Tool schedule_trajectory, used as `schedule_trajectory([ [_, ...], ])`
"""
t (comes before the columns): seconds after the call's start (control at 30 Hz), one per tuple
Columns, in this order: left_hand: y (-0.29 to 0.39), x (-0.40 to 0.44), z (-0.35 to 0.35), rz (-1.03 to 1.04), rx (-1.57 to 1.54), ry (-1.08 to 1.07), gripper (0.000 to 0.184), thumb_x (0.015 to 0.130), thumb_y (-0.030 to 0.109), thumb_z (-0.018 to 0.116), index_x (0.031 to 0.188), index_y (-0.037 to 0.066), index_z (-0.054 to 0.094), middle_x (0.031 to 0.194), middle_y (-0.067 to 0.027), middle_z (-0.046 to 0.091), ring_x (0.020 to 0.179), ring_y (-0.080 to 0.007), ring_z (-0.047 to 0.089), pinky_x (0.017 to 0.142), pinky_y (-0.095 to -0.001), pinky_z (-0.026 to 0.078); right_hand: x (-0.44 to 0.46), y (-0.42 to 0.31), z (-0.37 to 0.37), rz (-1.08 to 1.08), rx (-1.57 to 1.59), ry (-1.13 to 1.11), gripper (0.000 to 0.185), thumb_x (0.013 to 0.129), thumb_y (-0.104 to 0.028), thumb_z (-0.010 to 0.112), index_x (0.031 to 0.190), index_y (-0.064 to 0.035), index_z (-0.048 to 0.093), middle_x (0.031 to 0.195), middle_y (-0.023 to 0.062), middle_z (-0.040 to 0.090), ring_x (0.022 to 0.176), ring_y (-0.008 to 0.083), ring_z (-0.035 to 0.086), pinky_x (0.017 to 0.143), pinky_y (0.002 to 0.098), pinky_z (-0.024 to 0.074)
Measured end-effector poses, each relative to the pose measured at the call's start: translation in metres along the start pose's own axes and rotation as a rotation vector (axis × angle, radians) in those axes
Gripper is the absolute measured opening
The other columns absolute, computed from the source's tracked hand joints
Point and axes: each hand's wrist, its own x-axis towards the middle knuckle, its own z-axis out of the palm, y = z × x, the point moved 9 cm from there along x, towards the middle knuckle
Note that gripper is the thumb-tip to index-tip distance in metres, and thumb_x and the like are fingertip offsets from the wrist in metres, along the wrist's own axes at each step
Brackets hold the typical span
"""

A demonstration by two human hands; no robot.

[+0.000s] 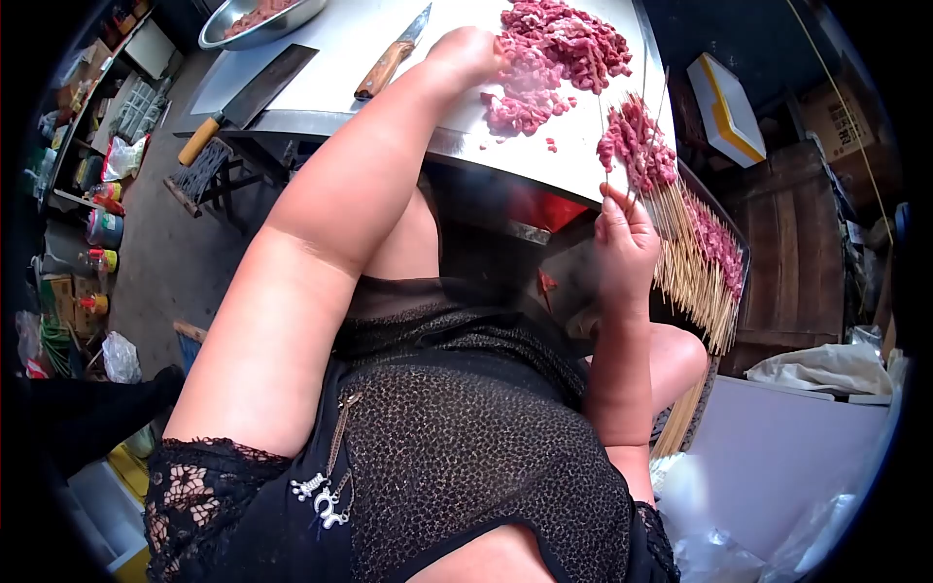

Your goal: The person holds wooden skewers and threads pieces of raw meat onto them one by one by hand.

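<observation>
My left hand (467, 56) is curled closed at the left edge of a pile of cut raw meat (573, 44) on the white table (389, 121). Its fingertips are hidden, so what they grip cannot be made out. Near the table's front right edge, my right hand (627, 228) pinches thin skewers (604, 146) that point up and away. Just beyond it lies skewered meat (637, 141), with many wooden skewer ends (695, 262) fanned out beside the hand. Small meat scraps lie in front of the pile.
A wooden-handled knife (389, 63) and a cleaver (258, 92) lie left of my left arm. The cleaver's handle overhangs the table edge. A metal bowl (262, 21) with meat stands at the back left. More skewered meat (717, 238) lies at the right edge, near a white-and-yellow box (729, 107).
</observation>
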Motion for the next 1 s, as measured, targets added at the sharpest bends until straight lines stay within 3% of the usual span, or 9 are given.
schedule_trajectory([
  [0.03,-0.009,0.003,0.013,0.022,0.142,-0.048,0.024,0.077,0.023,0.067,0.095,0.007,0.069,0.082,-0.0121,0.067,0.074,-0.0195,0.063,0.071,-0.0313,0.048,0.000,0.004,0.002,0.015,0.009,-0.002,0.020,0.090,-0.009,0.053,0.107,0.0005,0.060,0.063,-0.0057,0.047,0.051,0.0002,0.037,0.044,0.0140,0.0274],
  [0.2,-0.022,0.007,0.016,-0.014,0.015,-0.033,0.020,0.074,0.021,0.069,0.085,0.004,0.068,0.079,-0.0123,0.066,0.072,-0.0188,0.063,0.068,-0.0308,0.048,-0.005,0.006,0.007,0.041,0.000,-0.027,0.020,0.089,-0.006,0.054,0.107,0.0020,0.059,0.066,-0.0075,0.045,0.053,0.0005,0.036,0.048,0.0143,0.0268],
  [0.23,-0.019,-0.005,0.006,-0.121,-0.192,-0.033,0.020,0.078,0.019,0.067,0.088,0.002,0.066,0.081,-0.0114,0.067,0.070,-0.0169,0.063,0.065,-0.0271,0.049,-0.005,0.006,0.005,0.036,0.007,-0.019,0.020,0.089,-0.006,0.054,0.107,0.0020,0.059,0.066,-0.0075,0.045,0.053,0.0005,0.036,0.048,0.0143,0.0268],
  [0.3,-0.025,-0.001,0.008,-0.087,-0.795,-0.016,0.018,0.083,0.014,0.063,0.095,0.000,0.063,0.084,-0.0112,0.066,0.072,-0.0156,0.064,0.063,-0.0241,0.050,-0.008,0.014,0.006,0.102,0.003,-0.048,0.020,0.089,-0.006,0.054,0.107,0.0012,0.060,0.067,-0.0076,0.046,0.054,0.0004,0.036,0.048,0.0142,0.0267],
  [0.37,-0.006,-0.015,0.002,-0.137,-0.908,-0.012,0.018,0.087,0.006,0.056,0.103,-0.004,0.057,0.090,-0.0137,0.066,0.078,-0.0191,0.065,0.070,-0.0267,0.055,-0.009,0.013,0.010,0.096,-0.037,-0.057,0.020,0.089,-0.007,0.054,0.107,0.0012,0.059,0.067,-0.0076,0.047,0.054,0.0002,0.036,0.048,0.0143,0.0263],
  [0.43,0.009,-0.019,0.008,-0.122,-1.260,-0.101,0.020,0.089,0.003,0.050,0.107,-0.005,0.053,0.093,-0.0164,0.065,0.084,-0.0222,0.066,0.078,-0.0308,0.056,-0.010,0.007,0.023,0.102,-0.036,-0.105,0.021,0.090,-0.008,0.054,0.107,0.0020,0.059,0.066,-0.0075,0.046,0.054,0.0001,0.036,0.048,0.0144,0.0257],
  [0.47,0.018,-0.023,0.010,-0.107,-1.316,-0.145,0.024,0.090,0.001,0.046,0.113,-0.008,0.048,0.103,-0.0203,0.061,0.092,-0.0263,0.064,0.086,-0.0340,0.054,-0.010,0.004,0.026,0.089,-0.063,-0.107,0.021,0.090,-0.009,0.053,0.106,0.0028,0.059,0.066,-0.0073,0.046,0.054,-0.0001,0.035,0.048,0.0144,0.0254],
  [0.57,0.041,-0.032,0.011,-0.049,-1.488,-0.215,0.028,0.090,-0.001,0.044,0.117,-0.008,0.045,0.110,-0.0224,0.058,0.098,-0.0283,0.061,0.089,-0.0351,0.052,-0.009,-0.002,0.030,0.087,-0.124,-0.088,0.021,0.090,-0.009,0.053,0.106,0.0031,0.059,0.066,-0.0075,0.046,0.054,-0.0003,0.035,0.048,0.0144,0.0254],
  [1.0,0.055,-0.031,0.014,-0.012,-1.493,-0.108,0.027,0.096,0.014,0.040,0.112,-0.006,0.048,0.103,-0.0219,0.060,0.098,-0.0289,0.062,0.084,-0.0347,0.054,-0.010,-0.001,0.016,0.042,-0.121,-0.031,0.020,0.090,-0.008,0.053,0.106,0.0025,0.059,0.066,-0.0077,0.046,0.054,-0.0004,0.036,0.048,0.0141,0.0258],
])
